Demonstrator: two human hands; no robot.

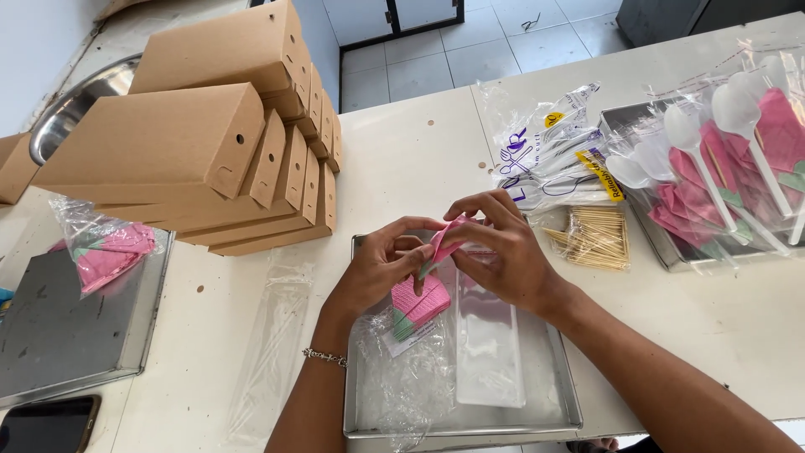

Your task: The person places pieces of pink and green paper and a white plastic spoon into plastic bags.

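Down at the near edge sits the metal tray (570, 415), with a crumpled clear wrapper (402, 386) and a flat clear sleeve (489, 348) lying in it. Above the tray I hold a pink paper napkin (447, 237) between both hands: my left hand (381, 268) pinches its lower fold with thumb and fingertips, and my right hand (499, 252) is closed on its upper end, so the two hands sit close together around it. Just beneath them rests a stack of pink napkins (419, 304) in the tray. I judge the napkin light, soft and quick to crease or tear, so it is best taken at a folded edge with a gentle pinch. Toothpicks (595, 237) lie to the right on the worktop (411, 151), and cardboard boxes (218, 134) are stacked to the left.
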